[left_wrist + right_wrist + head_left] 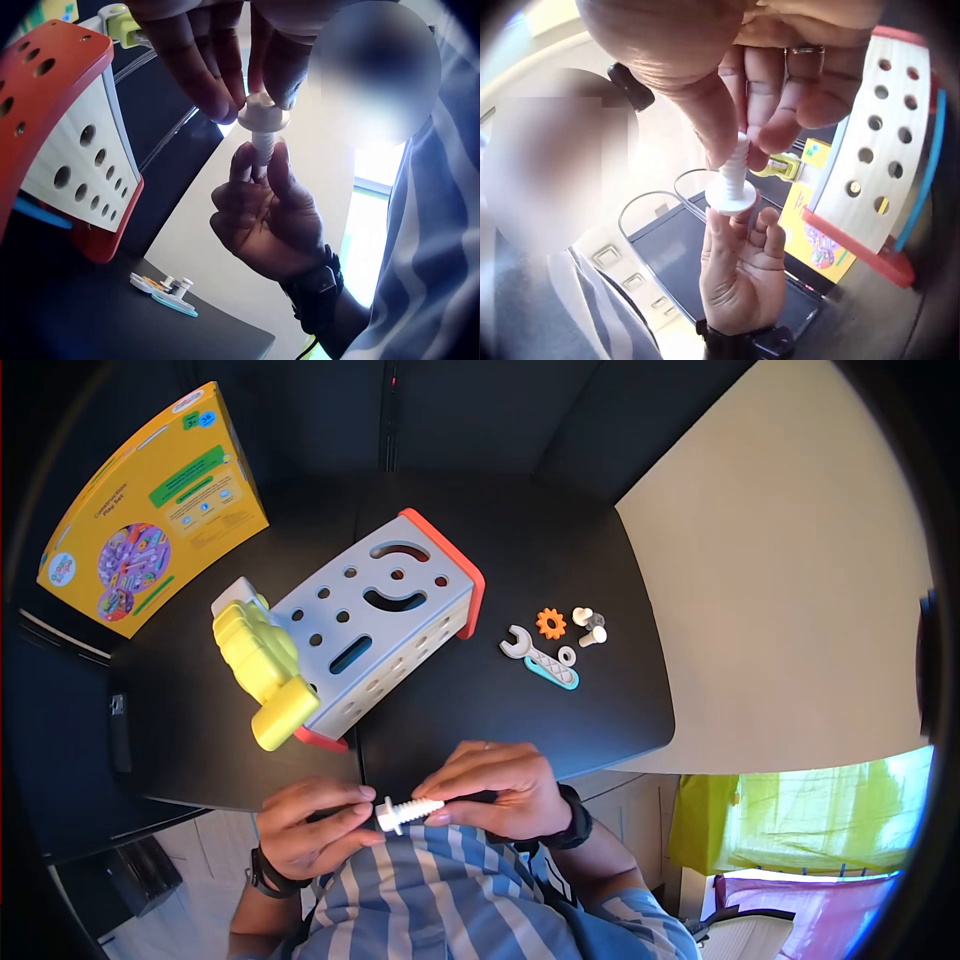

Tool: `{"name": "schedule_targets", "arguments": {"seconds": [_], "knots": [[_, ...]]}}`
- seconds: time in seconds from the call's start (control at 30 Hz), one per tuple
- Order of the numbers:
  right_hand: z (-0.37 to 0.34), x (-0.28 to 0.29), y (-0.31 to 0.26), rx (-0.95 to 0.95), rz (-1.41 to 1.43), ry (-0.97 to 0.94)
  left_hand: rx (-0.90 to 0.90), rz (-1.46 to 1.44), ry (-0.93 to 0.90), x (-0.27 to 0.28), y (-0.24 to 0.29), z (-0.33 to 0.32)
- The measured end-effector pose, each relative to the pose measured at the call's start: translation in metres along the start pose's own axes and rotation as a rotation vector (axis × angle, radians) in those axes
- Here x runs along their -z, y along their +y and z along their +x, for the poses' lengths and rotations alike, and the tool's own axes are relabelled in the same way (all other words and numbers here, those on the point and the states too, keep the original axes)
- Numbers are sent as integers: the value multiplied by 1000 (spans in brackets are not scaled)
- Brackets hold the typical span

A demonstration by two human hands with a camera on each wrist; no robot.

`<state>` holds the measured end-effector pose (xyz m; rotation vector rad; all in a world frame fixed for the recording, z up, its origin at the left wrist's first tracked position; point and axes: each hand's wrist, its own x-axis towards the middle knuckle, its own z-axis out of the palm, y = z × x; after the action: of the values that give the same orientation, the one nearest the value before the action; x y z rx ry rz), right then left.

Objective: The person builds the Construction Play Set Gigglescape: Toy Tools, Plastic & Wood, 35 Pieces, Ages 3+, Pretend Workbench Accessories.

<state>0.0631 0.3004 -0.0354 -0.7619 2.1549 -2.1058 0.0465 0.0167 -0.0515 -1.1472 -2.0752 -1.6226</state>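
A white plastic toy bolt [410, 813] with a flanged head is held between both hands, close to the striped shirt and in front of the table edge. Fingertips of the left hand [310, 825] pinch its head. My right hand [510, 790] holds the threaded end between thumb and fingers. In the left wrist view the bolt [264, 124] points down from the left fingers into the right hand [270, 221]. Seen from the right wrist, its wide flange [731, 196] rests at the left fingertips and the thread shows between the two hands.
On the black table [430, 720] lies a grey toy box [350, 605] with holes, red ends and yellow parts [255, 650]. To its right are a toy wrench [545, 663], an orange gear [551, 623], a white nut [567, 656] and several bolts [592, 635]. A yellow carton [170, 490] stands back left.
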Motion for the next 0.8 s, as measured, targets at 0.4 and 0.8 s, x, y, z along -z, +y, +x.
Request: {"name": "schedule_targets", "arguments": {"seconds": [0.4,0.8], "knots": [[-12,-37,31,-159,185,127,188,-33,48,3,1,-23],[1,5,35,-149,-2,459,476,-33,686,59,-58,-35]]}}
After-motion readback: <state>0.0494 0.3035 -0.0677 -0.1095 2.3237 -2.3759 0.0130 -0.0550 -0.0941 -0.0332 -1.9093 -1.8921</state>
